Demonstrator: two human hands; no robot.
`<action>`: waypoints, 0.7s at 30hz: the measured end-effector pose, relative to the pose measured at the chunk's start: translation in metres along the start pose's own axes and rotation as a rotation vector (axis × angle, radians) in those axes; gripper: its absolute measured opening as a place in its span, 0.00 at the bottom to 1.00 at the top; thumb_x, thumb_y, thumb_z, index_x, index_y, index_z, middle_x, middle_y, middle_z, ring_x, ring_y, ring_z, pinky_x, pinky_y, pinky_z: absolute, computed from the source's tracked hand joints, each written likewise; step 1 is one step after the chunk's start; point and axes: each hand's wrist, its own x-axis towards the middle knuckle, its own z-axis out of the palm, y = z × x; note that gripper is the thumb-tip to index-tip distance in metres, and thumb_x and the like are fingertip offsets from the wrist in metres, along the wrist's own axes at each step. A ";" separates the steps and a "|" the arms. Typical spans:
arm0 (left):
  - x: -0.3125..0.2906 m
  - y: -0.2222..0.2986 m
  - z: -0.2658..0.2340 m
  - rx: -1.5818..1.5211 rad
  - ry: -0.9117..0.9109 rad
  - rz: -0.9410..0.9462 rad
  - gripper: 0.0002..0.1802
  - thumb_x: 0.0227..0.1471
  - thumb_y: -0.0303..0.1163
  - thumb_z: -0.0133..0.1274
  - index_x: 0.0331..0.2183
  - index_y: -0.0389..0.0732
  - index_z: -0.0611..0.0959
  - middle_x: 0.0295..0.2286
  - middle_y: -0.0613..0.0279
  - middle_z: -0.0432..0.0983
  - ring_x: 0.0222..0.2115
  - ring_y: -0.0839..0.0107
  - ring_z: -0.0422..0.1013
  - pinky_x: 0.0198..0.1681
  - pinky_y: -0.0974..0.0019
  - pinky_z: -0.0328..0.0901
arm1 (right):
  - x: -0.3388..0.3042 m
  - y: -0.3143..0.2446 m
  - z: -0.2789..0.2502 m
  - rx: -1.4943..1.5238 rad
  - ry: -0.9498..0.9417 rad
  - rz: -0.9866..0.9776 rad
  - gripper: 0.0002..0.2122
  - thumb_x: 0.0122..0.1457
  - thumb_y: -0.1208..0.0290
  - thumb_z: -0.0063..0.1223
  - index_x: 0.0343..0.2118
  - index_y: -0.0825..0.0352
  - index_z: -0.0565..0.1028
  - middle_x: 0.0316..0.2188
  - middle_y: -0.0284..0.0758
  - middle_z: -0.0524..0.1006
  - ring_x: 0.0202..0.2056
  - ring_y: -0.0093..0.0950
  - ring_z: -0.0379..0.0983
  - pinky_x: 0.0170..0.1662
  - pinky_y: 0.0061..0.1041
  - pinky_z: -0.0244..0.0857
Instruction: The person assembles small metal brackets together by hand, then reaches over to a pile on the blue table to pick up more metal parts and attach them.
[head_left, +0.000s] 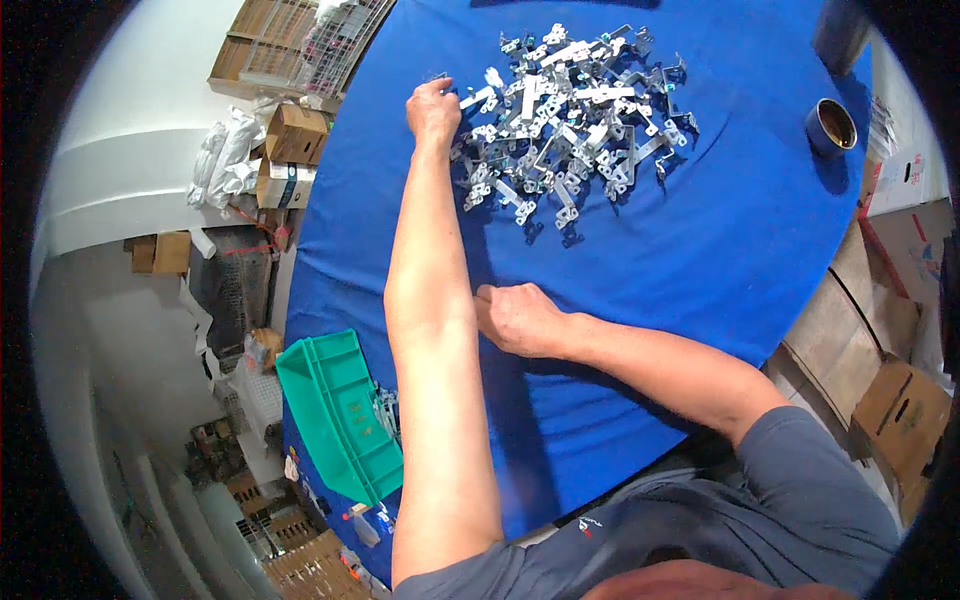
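The person wears a dark blue-grey shirt (pixel 825 490) with short, plain sleeves (pixel 790 440). A small white-and-red marking (pixel 588 525) sits on its front. Forearms, left hand (pixel 434 112) and right hand (pixel 525 320) are bare.

Nothing printed is sharp enough to read with certainty. At five o'clock, a small pale-and-red print (pixel 590 525) stands on the grey T-shirt (pixel 830 500). Near three o'clock, red print marks a white carton (pixel 925 245), too blurred to read. At ten o'clock, a white-sided carton (pixel 275 186) bears a dark label band (pixel 289 188). Between seven and eight, faint marks on the green plastic bin (pixel 325 425) are too small to read.
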 end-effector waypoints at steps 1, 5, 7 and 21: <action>-0.005 -0.005 -0.009 -0.016 0.058 0.026 0.21 0.44 0.29 0.51 0.42 0.44 0.86 0.40 0.49 0.81 0.44 0.55 0.77 0.51 0.58 0.68 | 0.000 -0.001 0.000 -0.017 -0.006 -0.021 0.07 0.57 0.71 0.51 0.32 0.69 0.72 0.28 0.45 0.74 0.28 0.45 0.76 0.28 0.43 0.72; -0.041 -0.018 -0.050 -0.047 0.102 0.109 0.20 0.45 0.30 0.51 0.42 0.41 0.86 0.39 0.49 0.81 0.42 0.54 0.77 0.50 0.58 0.68 | 0.000 -0.006 -0.001 -0.063 -0.011 -0.031 0.07 0.57 0.69 0.51 0.30 0.68 0.72 0.27 0.44 0.74 0.28 0.45 0.76 0.29 0.45 0.71; -0.067 -0.009 -0.064 -0.076 0.063 0.164 0.20 0.46 0.34 0.54 0.43 0.41 0.85 0.40 0.49 0.81 0.41 0.57 0.78 0.47 0.61 0.69 | -0.002 -0.004 -0.003 -0.049 -0.009 -0.034 0.06 0.56 0.70 0.50 0.30 0.69 0.71 0.27 0.44 0.73 0.28 0.45 0.76 0.29 0.45 0.71; -0.167 0.058 -0.040 -0.127 0.028 0.274 0.17 0.50 0.37 0.59 0.39 0.35 0.84 0.31 0.49 0.80 0.33 0.55 0.77 0.39 0.56 0.70 | 0.008 -0.007 -0.010 -0.053 -0.236 0.040 0.07 0.54 0.72 0.50 0.30 0.70 0.76 0.27 0.47 0.80 0.28 0.47 0.79 0.31 0.45 0.72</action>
